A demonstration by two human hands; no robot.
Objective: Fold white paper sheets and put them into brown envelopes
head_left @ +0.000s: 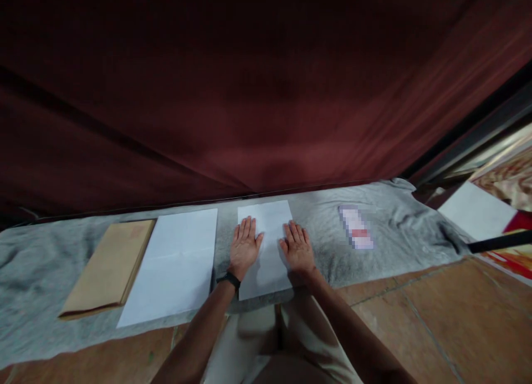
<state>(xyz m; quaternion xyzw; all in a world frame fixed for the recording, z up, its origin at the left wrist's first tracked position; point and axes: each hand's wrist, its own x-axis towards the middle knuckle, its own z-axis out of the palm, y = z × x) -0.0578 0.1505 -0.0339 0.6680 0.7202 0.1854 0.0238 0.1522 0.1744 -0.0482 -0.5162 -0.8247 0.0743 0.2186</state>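
Note:
A folded white paper (269, 229) lies on a grey cloth (37, 273) spread over the floor. My left hand (244, 245) rests flat on the paper's left edge, fingers together and pointing away from me; a dark band circles its wrist. My right hand (297, 247) lies flat on the paper's right edge in the same way. Neither hand grips anything. To the left lies a larger white sheet (174, 265), and left of that a brown envelope (110, 265).
A dark red curtain (249, 96) hangs right behind the cloth. A small blurred-out card (356, 227) sits on the cloth to the right. Brown floor tiles (436, 317) lie nearer me. At far right are a white sheet (476, 209), a dark bar (499, 242) and colourful items.

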